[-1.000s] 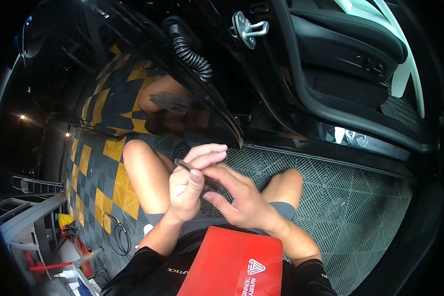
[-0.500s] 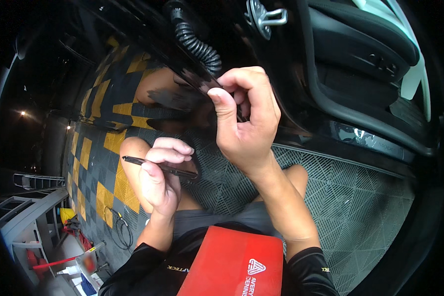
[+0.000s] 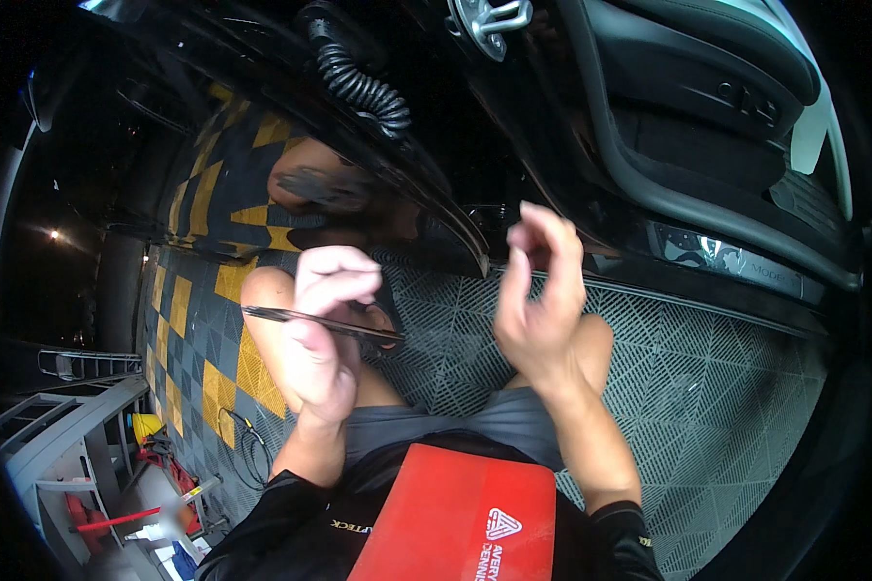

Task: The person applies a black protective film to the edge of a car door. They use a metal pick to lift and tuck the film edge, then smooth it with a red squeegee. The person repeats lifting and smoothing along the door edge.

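Dark slim item (image 3: 363, 331), possibly a tool, gripped by the left hand (image 3: 322, 368); right hand (image 3: 543, 305) toward three o'clock, thumb and fingers parted.

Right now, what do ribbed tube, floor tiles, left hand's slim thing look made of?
Ribbed tube: probably rubber or plastic; black, softly shiny ridges.
Floor tiles: likely moulded plastic, matte; open grating.
Slim thing: dark, glossy streak; plastic or metal, can't tell.

The held dark piece (image 3: 357, 330) looks glossy, the door latch (image 3: 494, 16) metal, the floor (image 3: 688, 407) ribbed plastic.
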The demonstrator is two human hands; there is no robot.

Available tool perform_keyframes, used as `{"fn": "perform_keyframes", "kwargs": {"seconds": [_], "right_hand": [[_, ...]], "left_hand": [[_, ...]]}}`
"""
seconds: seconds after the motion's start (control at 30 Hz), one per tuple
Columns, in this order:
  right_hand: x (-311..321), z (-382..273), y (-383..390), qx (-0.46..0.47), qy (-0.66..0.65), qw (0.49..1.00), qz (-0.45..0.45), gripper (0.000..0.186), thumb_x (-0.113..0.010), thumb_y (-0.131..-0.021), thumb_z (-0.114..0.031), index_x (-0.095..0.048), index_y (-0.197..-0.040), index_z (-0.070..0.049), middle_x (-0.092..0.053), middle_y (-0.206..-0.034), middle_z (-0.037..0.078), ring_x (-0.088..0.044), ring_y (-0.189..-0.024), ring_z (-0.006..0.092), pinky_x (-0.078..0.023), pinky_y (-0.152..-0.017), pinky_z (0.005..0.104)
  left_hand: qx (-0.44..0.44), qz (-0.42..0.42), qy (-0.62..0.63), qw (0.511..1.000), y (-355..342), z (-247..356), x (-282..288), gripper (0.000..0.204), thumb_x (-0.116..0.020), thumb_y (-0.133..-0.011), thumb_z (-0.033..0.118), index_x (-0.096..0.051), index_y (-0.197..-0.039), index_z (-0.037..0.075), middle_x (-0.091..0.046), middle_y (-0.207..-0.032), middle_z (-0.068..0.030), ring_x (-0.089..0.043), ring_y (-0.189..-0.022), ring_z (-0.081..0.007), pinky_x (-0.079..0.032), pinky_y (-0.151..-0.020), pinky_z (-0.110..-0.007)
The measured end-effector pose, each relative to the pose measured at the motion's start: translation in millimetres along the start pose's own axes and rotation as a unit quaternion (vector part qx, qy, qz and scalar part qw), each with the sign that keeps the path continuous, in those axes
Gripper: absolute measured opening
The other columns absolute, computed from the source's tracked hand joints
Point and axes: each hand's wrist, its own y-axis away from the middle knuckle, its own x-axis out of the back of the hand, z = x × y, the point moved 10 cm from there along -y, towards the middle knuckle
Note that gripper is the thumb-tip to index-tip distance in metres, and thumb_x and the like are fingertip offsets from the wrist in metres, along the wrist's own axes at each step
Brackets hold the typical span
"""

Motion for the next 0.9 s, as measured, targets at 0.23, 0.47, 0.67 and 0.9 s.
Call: {"fn": "perform_keyframes", "kwargs": {"seconds": [0.23, 0.47, 0.67, 0.9], "right_hand": [[-29, -49, 44, -0.037, -0.288, 0.912, -0.289, 0.037, -0.066, -0.099, -0.001, -0.058, -0.134, 0.006, -0.070, -0.109, 0.022, -0.073, -0.091, 0.0365, -0.059, -0.080, 0.0391], [-6, -14, 6, 0.040, -0.216, 0.971, -0.098, 0.032, -0.064, -0.109, -0.026, -0.067, -0.110, 0.006, -0.069, -0.082, 0.008, -0.061, -0.064, 0.0140, -0.049, -0.059, 0.0259], [-18, -7, -13, 0.107, -0.170, 0.980, -0.012, 0.025, -0.075, -0.094, 0.000, -0.071, -0.118, 0.007, -0.072, -0.090, 0.016, -0.068, -0.070, 0.0212, -0.054, -0.060, 0.0298], [-31, -20, -18, 0.137, -0.172, 0.975, -0.006, 0.032, -0.069, -0.093, 0.010, -0.070, -0.125, 0.008, -0.076, -0.101, 0.019, -0.071, -0.078, 0.0205, -0.058, -0.071, 0.0278]], "left_hand": [[0.021, -0.147, -0.069, 0.987, 2, -5, -72, 0.072, -0.044, -0.110, 0.062, -0.072, -0.134, 0.000, -0.051, -0.120, -0.0104, -0.054, -0.097, -0.0162, -0.045, -0.085, -0.032], [-0.181, 0.147, -0.270, 0.934, -47, 52, 11, 0.022, -0.075, -0.094, 0.011, -0.065, -0.111, 0.002, -0.055, -0.106, -0.0051, -0.051, -0.081, -0.0071, -0.043, -0.072, -0.023], [-0.186, 0.195, -0.256, 0.928, -70, 57, 9, 0.038, -0.084, -0.084, 0.002, -0.062, -0.114, 0.007, -0.054, -0.105, -0.0018, -0.050, -0.082, -0.0059, -0.043, -0.076, -0.021], [-0.177, 0.201, -0.214, 0.939, -79, 59, 11, 0.034, -0.082, -0.086, -0.002, -0.061, -0.111, 0.009, -0.054, -0.097, 0.0017, -0.049, -0.085, -0.0049, -0.043, -0.076, -0.020]]}}
